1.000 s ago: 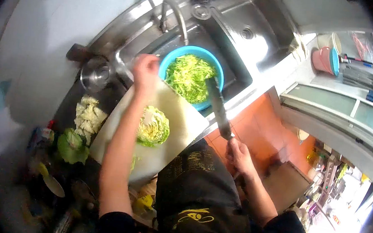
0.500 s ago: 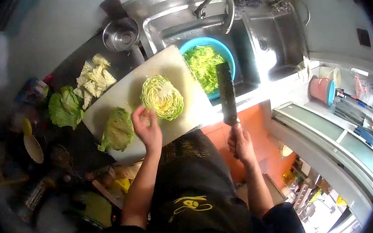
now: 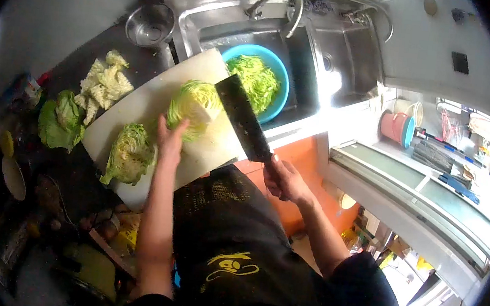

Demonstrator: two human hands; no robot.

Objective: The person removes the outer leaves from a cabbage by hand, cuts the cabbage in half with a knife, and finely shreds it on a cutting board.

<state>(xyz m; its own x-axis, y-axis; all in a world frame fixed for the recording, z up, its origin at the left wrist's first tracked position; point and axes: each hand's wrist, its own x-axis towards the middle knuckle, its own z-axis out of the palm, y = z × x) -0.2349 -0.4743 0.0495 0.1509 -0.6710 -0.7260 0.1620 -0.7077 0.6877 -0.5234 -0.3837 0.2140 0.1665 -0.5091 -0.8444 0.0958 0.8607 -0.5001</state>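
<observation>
My right hand (image 3: 285, 180) is closed round the handle of a cleaver (image 3: 241, 117), whose dark blade reaches over the right part of the white cutting board (image 3: 196, 166). My left hand (image 3: 170, 139) touches the near side of a cut cabbage half (image 3: 194, 109) with its fingers apart, and the cabbage looks tilted. Another cabbage piece (image 3: 129, 154) lies on the board to the left of that hand. Beyond the board, a blue basin (image 3: 283, 91) in the sink holds shredded cabbage (image 3: 255, 79).
Loose pale leaves (image 3: 106, 84) and a green outer leaf (image 3: 62, 122) lie on the dark counter at the left. A metal pot (image 3: 149, 25) stands behind them. A curved faucet (image 3: 295, 12) rises over the double sink.
My left hand has gone from above the board's far edge to the cabbage half, which now looks tipped. The cleaver has moved left, over the board. The camera view has shifted.
</observation>
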